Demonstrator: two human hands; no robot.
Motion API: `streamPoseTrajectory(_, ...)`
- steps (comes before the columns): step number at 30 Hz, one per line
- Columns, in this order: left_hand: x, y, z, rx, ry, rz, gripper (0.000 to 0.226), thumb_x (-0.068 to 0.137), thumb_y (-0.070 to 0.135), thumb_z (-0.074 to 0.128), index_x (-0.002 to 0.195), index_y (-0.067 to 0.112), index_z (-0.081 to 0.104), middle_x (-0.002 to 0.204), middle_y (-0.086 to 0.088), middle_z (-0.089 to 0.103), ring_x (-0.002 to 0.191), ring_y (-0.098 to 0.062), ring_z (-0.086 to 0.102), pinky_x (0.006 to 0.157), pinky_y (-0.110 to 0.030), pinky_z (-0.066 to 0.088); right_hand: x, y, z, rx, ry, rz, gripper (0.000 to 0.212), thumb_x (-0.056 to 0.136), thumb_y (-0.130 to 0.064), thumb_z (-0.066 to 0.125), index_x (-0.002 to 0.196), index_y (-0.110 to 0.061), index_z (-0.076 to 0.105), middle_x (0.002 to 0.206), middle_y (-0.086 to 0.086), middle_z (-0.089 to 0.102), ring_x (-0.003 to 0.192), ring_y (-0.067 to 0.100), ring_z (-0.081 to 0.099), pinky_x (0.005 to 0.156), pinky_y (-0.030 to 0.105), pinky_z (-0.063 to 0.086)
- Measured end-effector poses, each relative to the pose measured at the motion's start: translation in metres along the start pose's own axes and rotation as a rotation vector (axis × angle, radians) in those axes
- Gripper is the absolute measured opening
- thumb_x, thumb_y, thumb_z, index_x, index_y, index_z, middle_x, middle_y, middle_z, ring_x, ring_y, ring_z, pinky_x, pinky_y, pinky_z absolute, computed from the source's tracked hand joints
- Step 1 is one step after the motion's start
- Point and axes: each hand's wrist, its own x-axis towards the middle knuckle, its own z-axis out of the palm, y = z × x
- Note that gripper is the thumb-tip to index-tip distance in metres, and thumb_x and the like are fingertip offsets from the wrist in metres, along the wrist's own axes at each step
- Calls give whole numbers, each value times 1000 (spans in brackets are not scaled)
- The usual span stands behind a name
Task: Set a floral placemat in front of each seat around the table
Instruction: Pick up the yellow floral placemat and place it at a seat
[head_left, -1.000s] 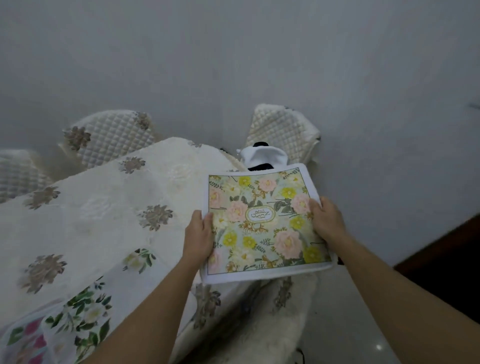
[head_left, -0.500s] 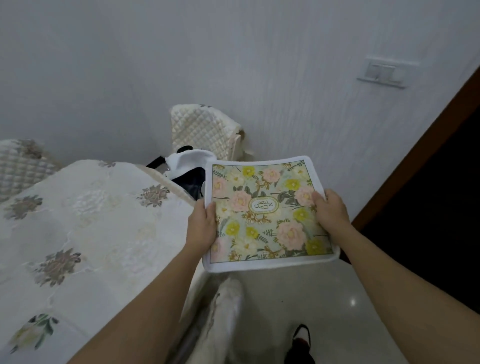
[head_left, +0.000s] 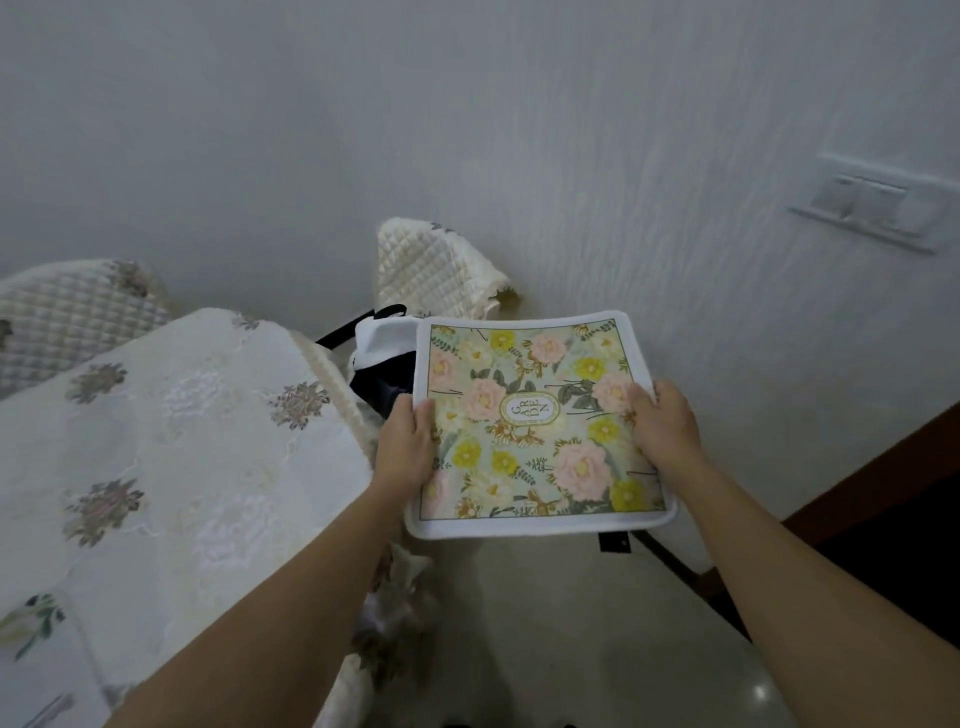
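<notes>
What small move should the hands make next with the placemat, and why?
Probably carry the floral placemat leftward over the table, toward the end near the quilted chair. The left hand and right hand grip its two sides, and it hangs over the floor, beside the table's edge, not yet above it.

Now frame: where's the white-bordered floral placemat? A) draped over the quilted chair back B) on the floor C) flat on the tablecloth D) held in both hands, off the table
D: the left hand and right hand grip opposite edges of the white-bordered floral placemat, which is right of the cream embroidered tablecloth, not on it.
</notes>
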Motion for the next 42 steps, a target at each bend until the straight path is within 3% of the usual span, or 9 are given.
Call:
streamPoseTrajectory(7,27,-15,-21,27,135,-101,28,105,31,36,96,7,47,82,-3,51,71,-13,47,59,-28,38,41,-31,47,1,-146,-76,28,100,-38,43,104,-15,57,97,6,64,86,25,62,71,34,48)
streamPoseTrajectory(13,61,-41,-48,9,242,-163,31,104,34,37,102,7,50,89,-5,56,80,-20,54,66,-33,42,74,-69,108,-15,-263,-145,29,100,-40,41,104,-16,56,92,3,64,81,24,63,69,36,52)
streamPoseTrajectory(21,125,-99,-102,-34,419,-267,31,104,32,38,88,6,45,76,-1,49,68,-15,47,55,-29,36,116,-137,236,-9,-446,-236,26,100,-37,42,107,-16,57,96,5,66,86,23,65,77,41,55)
streamPoseTrajectory(36,192,-193,-178,-16,566,-468,31,104,31,38,85,7,43,73,-1,45,65,-16,44,58,-32,36,148,-204,420,-122,-724,-336,22,102,-35,40,101,-16,51,92,6,63,82,26,61,75,46,52)
streamPoseTrajectory(42,202,-223,-194,-43,588,-587,33,104,30,41,87,1,46,76,-6,49,69,-20,47,62,-36,39,148,-209,470,-172,-800,-327,27,102,-36,38,102,-12,50,92,6,62,79,20,59,68,38,49)
